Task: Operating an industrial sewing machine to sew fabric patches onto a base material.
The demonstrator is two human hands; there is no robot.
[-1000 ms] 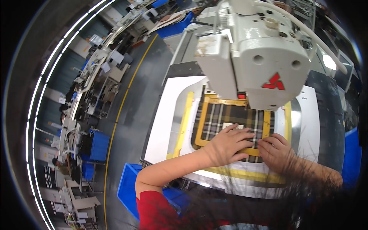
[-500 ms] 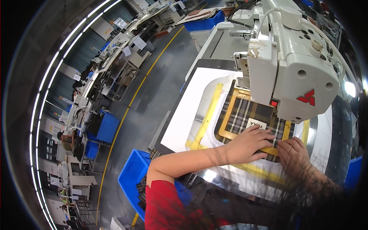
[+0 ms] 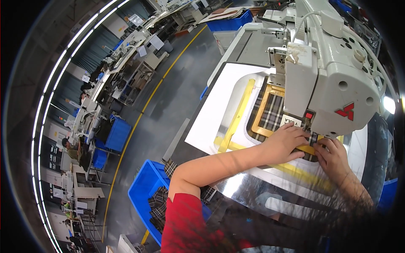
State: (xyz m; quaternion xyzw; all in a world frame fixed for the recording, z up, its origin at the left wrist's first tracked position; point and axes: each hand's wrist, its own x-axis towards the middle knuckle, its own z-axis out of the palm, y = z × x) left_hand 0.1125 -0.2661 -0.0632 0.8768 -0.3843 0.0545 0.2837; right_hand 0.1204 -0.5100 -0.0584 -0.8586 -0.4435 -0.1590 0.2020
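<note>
Nearest the camera, a red sleeve and bare forearm lead up to the left hand, which lies palm down with fingers spread flat on the plaid fabric; it presses rather than grips, nothing is pinched in it. Just to its right, nearly touching it, the right hand rests on the same piece, its fingertips bent down onto the near edge of the cloth; whether they nip the cloth or only press it cannot be told.

The plaid fabric sits directly under and beyond both hands, framed by a yellow template on the white machine bed. A small white label lies on the cloth just beyond the left hand's fingers. Right above the hands hangs the head of the white sewing machine, its needle area just beyond the gap between the two hands.

Below and left of the left forearm stands a blue bin with more plaid pieces in it. Farther left, across the grey floor with its yellow line, rows of other workstations stretch away.
</note>
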